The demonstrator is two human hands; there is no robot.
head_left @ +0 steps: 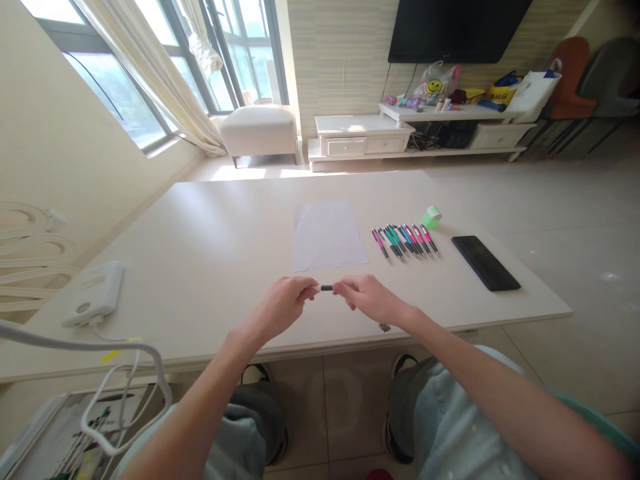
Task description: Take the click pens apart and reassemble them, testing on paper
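So both hands are busy here: left hand (287,300) pinches one end of a slim black-and-white pen-like piece (326,288), right hand (367,293) pinches the other. It sits crosswise between them over the bench (200,287), around the middle of the front edge. Can't tell if it's a whole pen or just part of one; fingers cover both ends. My read is the step in hand is a two-handed grip on it, and any next move calls for keeping both pinches firm and lined up. Just beyond is a blank sheet (327,237), then a row of pens (405,241) to its right, with a black phone (486,263) nearer the bench's right edge.
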